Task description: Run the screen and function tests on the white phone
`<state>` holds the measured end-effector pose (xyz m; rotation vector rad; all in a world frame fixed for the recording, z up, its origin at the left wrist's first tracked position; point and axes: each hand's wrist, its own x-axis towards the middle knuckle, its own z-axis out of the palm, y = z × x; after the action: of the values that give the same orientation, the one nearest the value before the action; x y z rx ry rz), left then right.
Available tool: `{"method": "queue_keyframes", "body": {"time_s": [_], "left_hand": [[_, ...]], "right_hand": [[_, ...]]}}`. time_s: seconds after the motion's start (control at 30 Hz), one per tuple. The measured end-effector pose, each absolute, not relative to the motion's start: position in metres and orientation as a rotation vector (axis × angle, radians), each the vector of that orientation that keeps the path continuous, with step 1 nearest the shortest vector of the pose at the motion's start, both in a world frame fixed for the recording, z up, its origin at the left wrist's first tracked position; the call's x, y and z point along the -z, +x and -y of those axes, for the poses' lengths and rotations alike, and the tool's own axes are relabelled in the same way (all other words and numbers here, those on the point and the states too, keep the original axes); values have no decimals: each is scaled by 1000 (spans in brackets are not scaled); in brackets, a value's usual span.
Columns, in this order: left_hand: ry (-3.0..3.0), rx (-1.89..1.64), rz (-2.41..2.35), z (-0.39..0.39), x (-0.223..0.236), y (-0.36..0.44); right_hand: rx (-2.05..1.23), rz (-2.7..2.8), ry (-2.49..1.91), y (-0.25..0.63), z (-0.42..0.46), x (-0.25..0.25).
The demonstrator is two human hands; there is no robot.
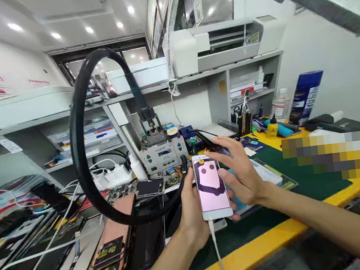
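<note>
Phone [212, 187], white-rimmed and lit pink, was held in the air above the green mat [311, 180], near the yellow table edge [261, 249], its screen turned up toward the wearer, likely so that it could be seen and reached with ease. Its long axis ran away from the body, the top end pointing toward the grey box [164, 156] and leaning slightly left, the bottom end facing back toward the wearer. The left hand [190, 225] was closed around it from beneath, thumb along the left side and fingertips showing past the right, a cradle that seemed meant to steady it and leave the glass free. The right hand [245, 177] was half open over the upper right of the screen, fingers spread and gripping nothing; whether a tip touched the glass could not be told. A white cable [215, 239] went into the bottom end and hung toward the wearer, out of the fingers' way. Farther out, a black hose [77, 142] looped left of the hands, and flat device parts [119, 215] lay crowded beneath it, while a blue can [305, 97] stood at the far right
</note>
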<state>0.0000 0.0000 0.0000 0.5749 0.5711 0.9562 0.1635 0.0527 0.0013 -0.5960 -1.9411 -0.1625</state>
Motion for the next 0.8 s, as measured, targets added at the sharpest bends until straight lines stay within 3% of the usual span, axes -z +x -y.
{"method": "queue_keyframes", "body": {"time_s": [0.37,0.8], "left_hand": [[549,-1088,-498,2,-6,-2],[436,-1270,-605,2,-12,1]], "right_hand": [[99,1765,-587,169,-56,-1],[234,1996,-369,156,-36,4]]}}
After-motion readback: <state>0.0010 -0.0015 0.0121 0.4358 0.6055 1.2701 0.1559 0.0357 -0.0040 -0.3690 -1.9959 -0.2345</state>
